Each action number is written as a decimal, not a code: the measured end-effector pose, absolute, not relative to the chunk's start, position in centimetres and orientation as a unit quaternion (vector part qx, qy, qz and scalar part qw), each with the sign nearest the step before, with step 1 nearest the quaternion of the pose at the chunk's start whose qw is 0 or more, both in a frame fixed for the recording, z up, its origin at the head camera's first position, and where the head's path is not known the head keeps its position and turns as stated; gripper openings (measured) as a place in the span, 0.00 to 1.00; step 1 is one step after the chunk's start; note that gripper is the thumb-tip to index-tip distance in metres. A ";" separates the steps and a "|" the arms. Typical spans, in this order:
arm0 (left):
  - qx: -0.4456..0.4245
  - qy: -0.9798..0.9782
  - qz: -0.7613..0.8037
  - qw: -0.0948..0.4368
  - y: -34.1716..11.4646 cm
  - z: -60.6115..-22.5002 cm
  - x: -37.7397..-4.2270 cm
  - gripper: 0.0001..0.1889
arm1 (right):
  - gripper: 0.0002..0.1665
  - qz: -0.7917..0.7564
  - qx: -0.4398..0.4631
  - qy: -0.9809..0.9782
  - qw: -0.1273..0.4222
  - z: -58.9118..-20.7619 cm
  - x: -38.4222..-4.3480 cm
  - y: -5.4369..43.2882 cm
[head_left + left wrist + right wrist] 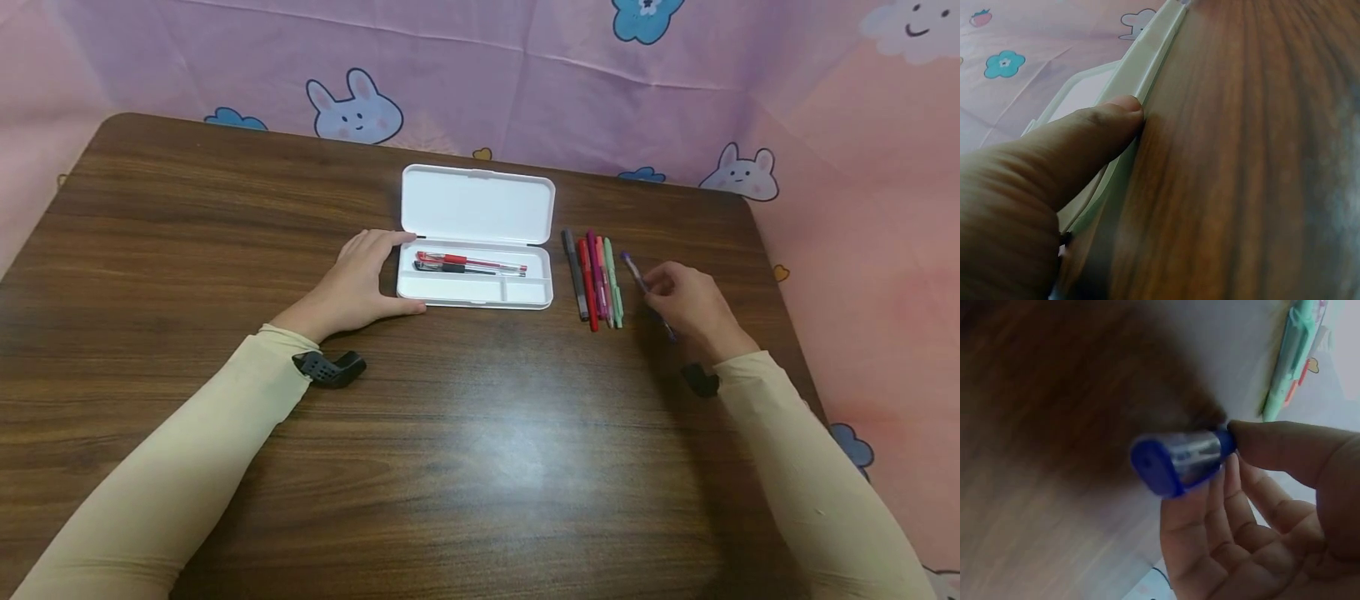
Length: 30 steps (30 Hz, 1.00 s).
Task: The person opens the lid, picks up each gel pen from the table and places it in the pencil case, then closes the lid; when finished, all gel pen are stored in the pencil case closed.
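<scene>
A white pencil case [478, 205] lies with its lid tipped back on the table. Inside it are a red gel pen [471, 260] and a black gel pen [453, 268]. My left hand [352, 283] grips the case's left end, thumb at the front edge and fingers toward the hinge; in the left wrist view the thumb [1094, 128] presses on the case wall [1147, 56]. My right hand [690, 302] pinches a clear pen with blue ends [633, 268] between thumb and fingers. In the right wrist view, its blue-ended cap [1194, 456] points toward the camera.
Between the case and my right hand lie several pens side by side: a grey one [575, 275], a red one [588, 283], a purple one [596, 271] and a mint-green one [612, 283] among them. A patterned cloth [465, 75] hangs behind the wooden table [420, 450].
</scene>
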<state>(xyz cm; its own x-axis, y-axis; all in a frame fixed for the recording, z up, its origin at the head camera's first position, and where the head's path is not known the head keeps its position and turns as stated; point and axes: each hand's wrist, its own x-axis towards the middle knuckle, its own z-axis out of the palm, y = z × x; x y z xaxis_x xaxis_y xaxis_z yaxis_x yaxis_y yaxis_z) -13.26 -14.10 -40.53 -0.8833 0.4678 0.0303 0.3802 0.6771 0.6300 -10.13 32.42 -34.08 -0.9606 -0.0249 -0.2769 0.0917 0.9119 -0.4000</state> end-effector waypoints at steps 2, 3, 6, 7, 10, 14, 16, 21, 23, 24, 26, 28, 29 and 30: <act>0.231 0.913 0.329 0.067 -14.2 -40.6 -13.2 0.55 | 0.18 -0.202 0.015 0.971 0.126 -34.2 -10.1 32.5; 0.231 0.913 0.329 0.067 -14.2 -40.6 -13.2 0.55 | 0.17 -0.197 0.012 0.973 0.116 -34.3 -10.1 32.5; 0.230 0.912 0.332 0.067 -14.4 -40.6 -13.2 0.55 | 0.16 -0.190 -0.006 0.979 0.077 -34.3 -10.1 32.2; 0.229 0.912 0.333 0.067 -14.4 -40.6 -13.2 0.55 | 0.15 -0.190 -0.013 0.980 0.064 -34.2 -10.2 32.0; 0.228 0.912 0.335 0.067 -14.5 -40.6 -13.1 0.54 | 0.15 -0.191 -0.033 0.980 0.033 -33.7 -10.3 30.8; 0.225 0.913 0.334 0.068 -14.5 -40.5 -13.1 0.54 | 0.14 -0.191 -0.064 0.979 0.012 -33.0 -10.9 28.2; 0.225 0.912 0.334 0.070 -14.5 -40.5 -13.1 0.54 | 0.13 -0.188 -0.089 0.978 0.002 -32.8 -11.3 26.6; 0.229 0.911 0.337 0.069 -14.5 -40.5 -13.1 0.54 | 0.13 -0.171 -0.152 0.974 -0.005 -32.3 -12.1 21.8; 0.230 0.910 0.338 0.067 -14.4 -40.6 -13.1 0.54 | 0.12 -0.164 -0.177 0.970 -0.007 -32.2 -12.5 20.0; 0.231 0.910 0.338 0.067 -14.4 -40.6 -13.1 0.54 | 0.12 -0.160 -0.191 0.968 -0.009 -32.3 -12.7 19.1; 0.231 0.909 0.340 0.067 -14.4 -40.6 -13.1 0.54 | 0.12 -0.152 -0.217 0.964 -0.005 -32.5 -13.2 17.6; 0.230 0.909 0.339 0.068 -14.3 -40.5 -13.1 0.54 | 0.12 -0.141 -0.239 0.961 0.004 -32.7 -13.7 16.2; 0.229 0.910 0.339 0.070 -14.3 -40.5 -13.1 0.54 | 0.12 -0.135 -0.247 0.959 0.010 -32.9 -13.9 15.6; 0.228 0.910 0.340 0.072 -14.3 -40.5 -13.1 0.54 | 0.12 -0.130 -0.255 0.958 0.016 -33.0 -14.1 15.1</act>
<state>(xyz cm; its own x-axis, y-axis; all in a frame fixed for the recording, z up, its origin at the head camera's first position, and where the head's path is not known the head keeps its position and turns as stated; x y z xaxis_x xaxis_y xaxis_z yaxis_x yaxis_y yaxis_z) -13.09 -14.29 -40.47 -0.8859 0.4632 0.0248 0.3659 0.6650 0.6510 -14.08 15.08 -33.02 -0.8697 -0.4923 0.0352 -0.4838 0.8363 -0.2578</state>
